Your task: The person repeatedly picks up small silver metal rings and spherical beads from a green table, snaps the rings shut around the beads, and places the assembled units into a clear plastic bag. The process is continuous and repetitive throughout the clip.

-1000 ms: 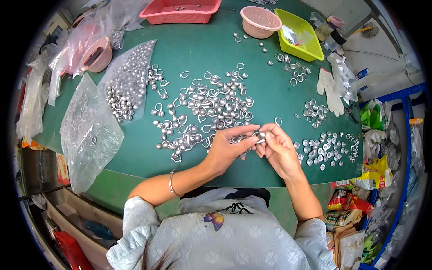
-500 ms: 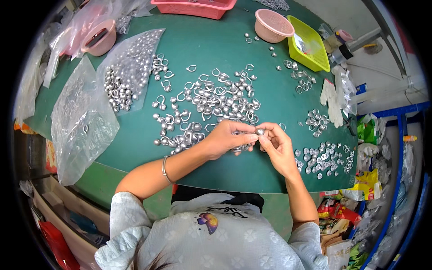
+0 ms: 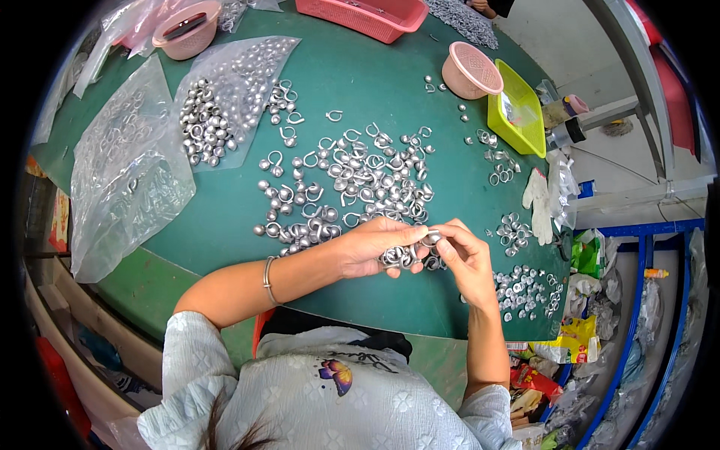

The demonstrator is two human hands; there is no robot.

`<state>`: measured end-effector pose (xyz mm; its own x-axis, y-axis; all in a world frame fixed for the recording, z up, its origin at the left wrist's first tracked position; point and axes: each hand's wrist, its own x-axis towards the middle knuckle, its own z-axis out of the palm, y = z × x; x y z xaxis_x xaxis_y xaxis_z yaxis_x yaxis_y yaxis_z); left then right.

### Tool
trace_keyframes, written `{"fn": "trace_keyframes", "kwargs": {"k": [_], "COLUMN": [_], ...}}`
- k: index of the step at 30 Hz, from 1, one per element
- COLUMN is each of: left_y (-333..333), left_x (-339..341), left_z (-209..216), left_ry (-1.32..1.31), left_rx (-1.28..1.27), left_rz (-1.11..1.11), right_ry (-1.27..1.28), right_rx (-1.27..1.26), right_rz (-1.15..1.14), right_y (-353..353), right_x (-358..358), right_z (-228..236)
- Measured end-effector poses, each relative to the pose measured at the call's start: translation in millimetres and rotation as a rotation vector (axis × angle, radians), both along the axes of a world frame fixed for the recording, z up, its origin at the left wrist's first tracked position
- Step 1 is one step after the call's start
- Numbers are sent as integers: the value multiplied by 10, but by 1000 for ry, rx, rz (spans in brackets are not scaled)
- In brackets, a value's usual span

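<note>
My hands meet over the near edge of the green table. In the curled fingers of my left hand (image 3: 375,246) lie several silver metal rings (image 3: 399,256). Its thumb and forefinger touch a small round silver piece (image 3: 431,238), which my right hand (image 3: 466,259) also pinches between thumb and fingers. Whether that piece is joined to a ring is hidden by the fingertips. Just beyond my hands spreads a large pile of silver rings and domed metal caps (image 3: 382,176). To the right of my right hand lies a group of small round silver pieces (image 3: 519,291).
Clear plastic bags lie at left, one holding silver balls (image 3: 206,124). Pink baskets (image 3: 471,71) and a yellow-green basket (image 3: 517,109) stand at the back. A white glove (image 3: 538,202) lies near the right edge, beyond which is a blue-framed rack (image 3: 637,300). Another person's hand (image 3: 481,7) shows at the far edge.
The view has shifted and turned slightly. My left hand has turned so the rings in its palm show more. Both hands remain together at the small round piece.
</note>
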<state>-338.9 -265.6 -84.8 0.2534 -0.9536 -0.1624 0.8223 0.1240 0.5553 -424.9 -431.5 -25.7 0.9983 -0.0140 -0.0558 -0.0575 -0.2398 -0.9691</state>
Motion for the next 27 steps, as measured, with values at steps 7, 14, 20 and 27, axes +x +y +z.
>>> {"fn": "trace_keyframes", "kwargs": {"k": [7,14,20,27], "left_y": [-31,-16,-12,-1], "left_x": [-43,-53,-23,-48], "left_z": [-37,20,-4,-13], "left_ry": [-134,-195,-198,-267], "left_rx": [71,139,161,209], "left_rz": [172,301,310,355], "right_ry": [117,233,208,85], "right_rx": [422,699,478,157], "right_rz": [-160,-166,-156,-172], "right_y": [66,97,94,184], "right_x": [-37,1,-44,-34], "right_z": [-110,-111,-95,-132]}}
